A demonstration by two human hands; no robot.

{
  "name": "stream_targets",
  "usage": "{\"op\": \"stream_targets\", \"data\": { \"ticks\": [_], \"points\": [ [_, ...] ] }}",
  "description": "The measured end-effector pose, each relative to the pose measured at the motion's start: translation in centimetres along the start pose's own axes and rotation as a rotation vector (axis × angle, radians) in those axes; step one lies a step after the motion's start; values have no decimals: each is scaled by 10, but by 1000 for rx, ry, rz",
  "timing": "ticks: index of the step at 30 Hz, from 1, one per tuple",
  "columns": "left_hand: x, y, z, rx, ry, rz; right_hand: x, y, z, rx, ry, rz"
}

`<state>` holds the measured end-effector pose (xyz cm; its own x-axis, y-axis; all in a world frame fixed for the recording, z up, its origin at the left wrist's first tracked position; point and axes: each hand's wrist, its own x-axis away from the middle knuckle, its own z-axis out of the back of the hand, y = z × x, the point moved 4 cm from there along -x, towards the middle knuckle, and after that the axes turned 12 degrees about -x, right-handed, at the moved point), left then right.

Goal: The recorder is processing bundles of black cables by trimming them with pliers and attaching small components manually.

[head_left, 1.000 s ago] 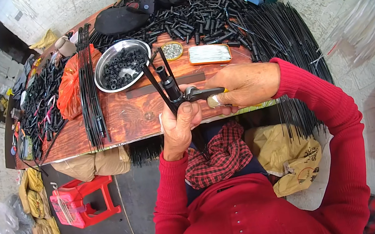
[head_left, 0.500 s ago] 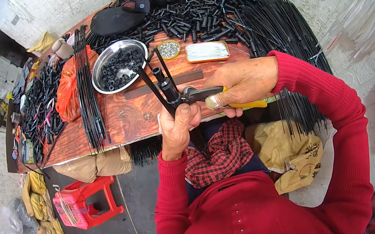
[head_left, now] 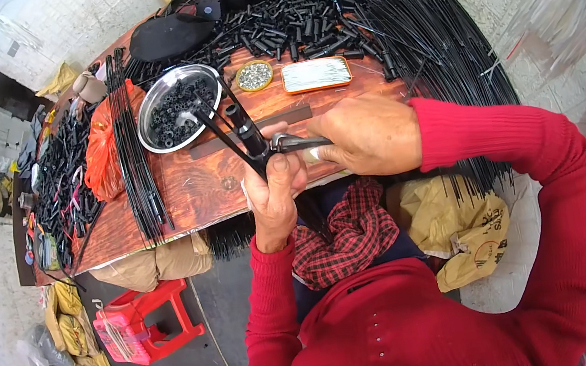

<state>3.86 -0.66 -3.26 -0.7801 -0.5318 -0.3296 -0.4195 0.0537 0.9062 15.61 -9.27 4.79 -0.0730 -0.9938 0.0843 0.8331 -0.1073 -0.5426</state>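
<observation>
My left hand is closed around a black tubular part with dark rods standing up on both sides of it. The part tilts up and to the left above the table's front edge. In my right hand is a pair of pliers, its grey metal head turned left. The jaws meet the side of the black part just above my left fingers; what exactly they grip is too small to tell. My right fingers hide the handles. Pale wrapping shows on a right-hand digit.
Beyond my hands stand a steel bowl of small black rings, a round dish of small metal pieces and an orange-rimmed tray of thin pins. Black tubes heap behind, long black rods at right. A red stool stands lower left.
My right hand has turned, so the pliers' yellow handles, visible before, are now hidden by it. The black part has shifted slightly left. The view has moved a little.
</observation>
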Motion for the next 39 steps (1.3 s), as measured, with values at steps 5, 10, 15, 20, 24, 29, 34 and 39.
{"op": "stream_targets", "data": {
  "ticks": [5,10,15,20,24,29,34,39],
  "points": [
    [-6,-14,11,-66,84,-22,-9,4,-22,44,302,41],
    [-1,-5,20,-14,79,-1,-17,6,-14,-15,183,48],
    [-3,-6,23,48,20,-37,-17,4,3,41,-25,82],
    [-2,-5,17,59,48,-37,-15,-12,20,112,-27,75],
    [-3,-3,12,8,35,-51,-13,-13,22,184,-58,48],
    [-2,-1,4,-70,80,-33,-9,-13,14,196,-49,39],
    [-1,-6,6,-65,120,22,-10,-7,1,159,58,92],
    [1,-8,18,110,51,93,-12,-6,2,-460,-369,-286]
  ]
}}
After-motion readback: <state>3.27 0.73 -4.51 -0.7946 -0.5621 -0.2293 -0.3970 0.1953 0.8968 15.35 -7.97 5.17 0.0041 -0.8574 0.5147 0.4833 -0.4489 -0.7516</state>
